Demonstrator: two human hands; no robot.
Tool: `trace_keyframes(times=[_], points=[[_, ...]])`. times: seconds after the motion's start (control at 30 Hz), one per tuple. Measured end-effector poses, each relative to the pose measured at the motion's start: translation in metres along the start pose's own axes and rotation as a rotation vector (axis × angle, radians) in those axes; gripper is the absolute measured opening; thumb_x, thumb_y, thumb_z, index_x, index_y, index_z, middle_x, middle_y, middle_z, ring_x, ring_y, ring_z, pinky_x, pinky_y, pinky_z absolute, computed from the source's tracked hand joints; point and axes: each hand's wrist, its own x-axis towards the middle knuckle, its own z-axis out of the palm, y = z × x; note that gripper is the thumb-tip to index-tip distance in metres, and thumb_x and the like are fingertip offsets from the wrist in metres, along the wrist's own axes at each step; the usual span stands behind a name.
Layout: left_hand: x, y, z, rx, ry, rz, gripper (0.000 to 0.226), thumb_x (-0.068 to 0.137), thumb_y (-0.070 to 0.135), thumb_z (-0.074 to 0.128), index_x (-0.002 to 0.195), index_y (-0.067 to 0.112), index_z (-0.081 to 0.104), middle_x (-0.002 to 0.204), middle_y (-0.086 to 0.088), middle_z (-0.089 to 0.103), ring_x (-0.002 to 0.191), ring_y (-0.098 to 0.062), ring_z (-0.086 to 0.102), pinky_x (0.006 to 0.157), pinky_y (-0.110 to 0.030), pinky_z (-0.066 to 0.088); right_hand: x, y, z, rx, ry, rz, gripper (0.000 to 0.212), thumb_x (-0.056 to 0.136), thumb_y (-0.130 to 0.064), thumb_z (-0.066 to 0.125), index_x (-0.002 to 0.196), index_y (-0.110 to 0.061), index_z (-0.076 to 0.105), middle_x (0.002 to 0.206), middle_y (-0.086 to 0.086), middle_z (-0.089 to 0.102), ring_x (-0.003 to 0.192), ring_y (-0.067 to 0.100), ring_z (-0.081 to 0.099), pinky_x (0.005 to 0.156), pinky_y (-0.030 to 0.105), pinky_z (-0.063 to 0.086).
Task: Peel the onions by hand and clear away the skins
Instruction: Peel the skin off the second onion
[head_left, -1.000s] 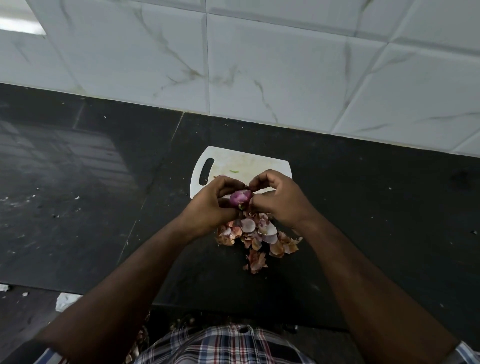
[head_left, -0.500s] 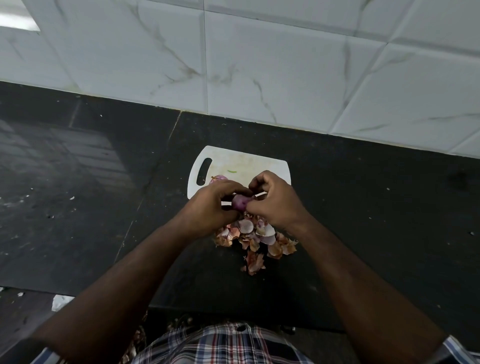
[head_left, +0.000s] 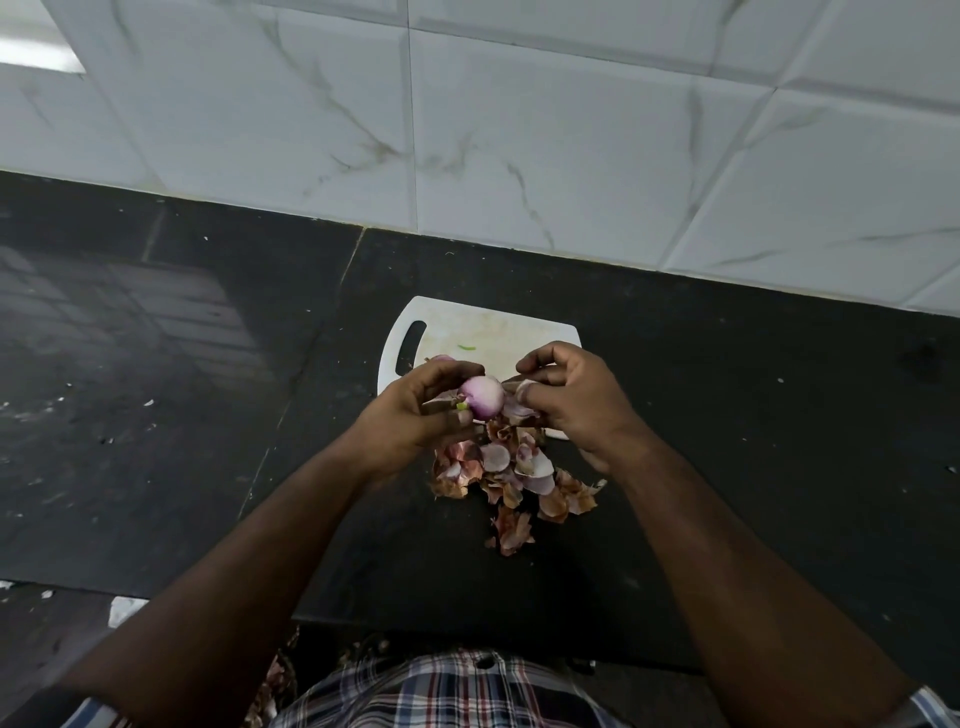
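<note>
left hand (head_left: 415, 410) grips the onion (head_left: 483, 397) with curled fingers and thumb, holding it in the air above the near edge of the cutting board (head_left: 493, 332); the bulb shows pale purple and glossy on its upper face, so most of the dry skin looks gone, with a green stub at its left end; right hand (head_left: 566, 395) has fingers curled, thumb and forefinger pinching a loose flap of skin (head_left: 519, 408) that hangs just beside the bulb's right side; judgement: one hand steadies and turns while the other strips, and working directly over the skin pile (head_left: 514, 478) lets scraps drop in one place for easier clearing; pile sits on the dark counter (head_left: 753, 441), touching the near edge of the board and spreading toward the person, brown papery pieces mixed with pale purple inner layers; no bowl, bin or tray is visible; the board is the only holder in view, carrying a small green fleck and, behind the left hand, part of another onion (head_left: 441, 358), largely hidden, peeled or not cannot be told; more skins appear below the counter edge near the plaid shirt (head_left: 447, 691); clearing step judged not yet begun.
</note>
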Motion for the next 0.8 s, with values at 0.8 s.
trace_keyframes(times=[0.8], points=[[-0.005,0.004,0.006,-0.32,0.075,-0.12,0.043,0.083,0.008,0.067,0.125,0.005,0.06,0.115,-0.016,0.068,0.101,-0.027,0.071,0.08,-0.033,0.061,-0.004,0.022,0.01,-0.455,-0.037,-0.05,0.027,0.082,-0.019,0.075,0.108,-0.02,0.076,0.105,-0.008,0.075,0.095,0.004,0.068,0.087,0.031,0.057]])
